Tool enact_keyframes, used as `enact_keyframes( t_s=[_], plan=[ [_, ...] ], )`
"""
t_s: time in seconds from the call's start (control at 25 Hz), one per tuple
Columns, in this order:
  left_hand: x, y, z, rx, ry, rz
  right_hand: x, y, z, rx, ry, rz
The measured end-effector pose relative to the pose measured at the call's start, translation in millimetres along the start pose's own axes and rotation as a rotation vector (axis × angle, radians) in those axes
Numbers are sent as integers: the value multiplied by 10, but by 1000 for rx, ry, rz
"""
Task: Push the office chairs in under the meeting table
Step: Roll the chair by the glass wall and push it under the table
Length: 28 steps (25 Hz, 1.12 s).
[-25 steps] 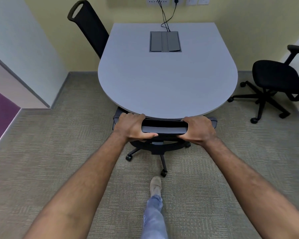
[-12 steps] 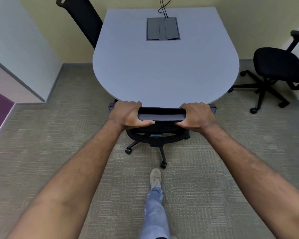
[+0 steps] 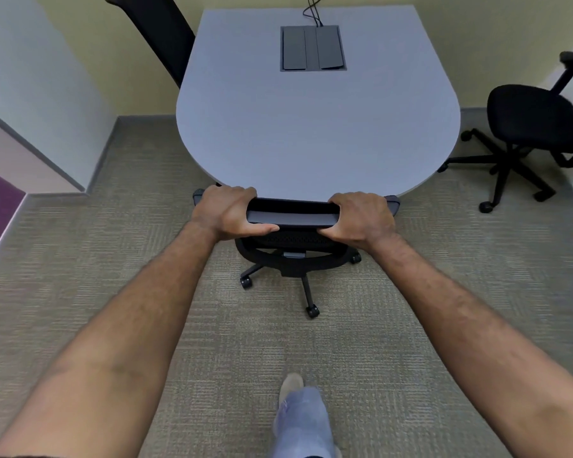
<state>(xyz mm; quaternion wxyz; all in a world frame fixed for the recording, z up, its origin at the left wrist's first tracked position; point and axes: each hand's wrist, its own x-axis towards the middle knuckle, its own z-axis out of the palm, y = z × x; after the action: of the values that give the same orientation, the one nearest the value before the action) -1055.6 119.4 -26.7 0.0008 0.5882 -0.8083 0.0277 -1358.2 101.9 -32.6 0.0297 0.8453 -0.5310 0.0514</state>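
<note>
A black office chair (image 3: pixel 293 217) stands at the near, rounded end of the grey meeting table (image 3: pixel 315 127); its seat is hidden under the tabletop. Only the top of the backrest, the lower back frame and the wheeled base show. My left hand (image 3: pixel 227 211) grips the left end of the backrest's top rail. My right hand (image 3: pixel 361 217) grips the right end. A second black chair (image 3: pixel 164 33) sits at the table's far left side, tucked against it. A third black chair (image 3: pixel 531 127) with armrests stands away from the table on the right.
A grey cable box (image 3: pixel 313 47) is set in the tabletop, with cables running to the yellow back wall. A white wall corner (image 3: pixel 37 94) juts out on the left. My foot (image 3: pixel 290 388) stands on the carpet behind the chair.
Both hands have pushed the chair forward, so its backrest now sits right at the table's edge and its base is farther from my foot. My grip has stayed the same.
</note>
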Motion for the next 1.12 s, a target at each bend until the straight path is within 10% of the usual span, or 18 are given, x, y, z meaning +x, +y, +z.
enact_keyframes(
  t_s=[0.76, 1.12],
  plan=[
    [-407, 602, 12, -116, -44, -17, -686, 59, -226, 86, -88, 118],
    [-286, 1954, 118, -36, 85, 388, -1688, 477, -129, 85, -47, 311]
  ],
)
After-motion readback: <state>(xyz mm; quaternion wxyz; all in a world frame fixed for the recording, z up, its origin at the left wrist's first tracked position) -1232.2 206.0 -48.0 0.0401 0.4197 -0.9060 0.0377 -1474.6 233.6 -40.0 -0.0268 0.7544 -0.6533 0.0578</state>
